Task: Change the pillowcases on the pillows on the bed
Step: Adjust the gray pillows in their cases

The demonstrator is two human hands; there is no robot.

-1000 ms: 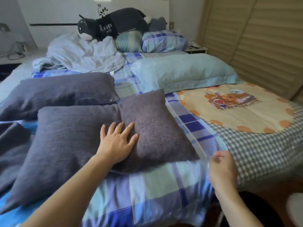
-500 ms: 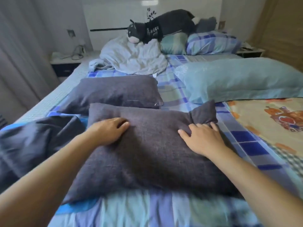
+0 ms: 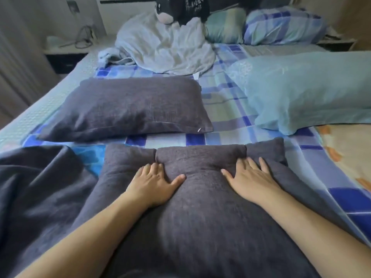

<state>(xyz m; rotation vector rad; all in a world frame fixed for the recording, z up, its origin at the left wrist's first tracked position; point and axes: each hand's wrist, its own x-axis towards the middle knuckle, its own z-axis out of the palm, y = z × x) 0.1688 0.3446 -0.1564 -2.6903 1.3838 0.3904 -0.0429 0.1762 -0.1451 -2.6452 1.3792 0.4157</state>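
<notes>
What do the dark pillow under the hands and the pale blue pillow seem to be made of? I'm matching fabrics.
The dark pillow looks like coarse woven cloth, perhaps linen-like or chenille: matte, with a fuzzy grain. The pale blue pillow looks like smooth thin cotton or a blend, with a faint sheen and fine creases. The exact fibre cannot be told.

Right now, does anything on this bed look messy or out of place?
Yes. A pale crumpled sheet lies bunched near the headboard with a black plush toy on it, and dark cloth is heaped at the left. Both hands press flat on the near grey pillow, whose far corners stick up.
</notes>
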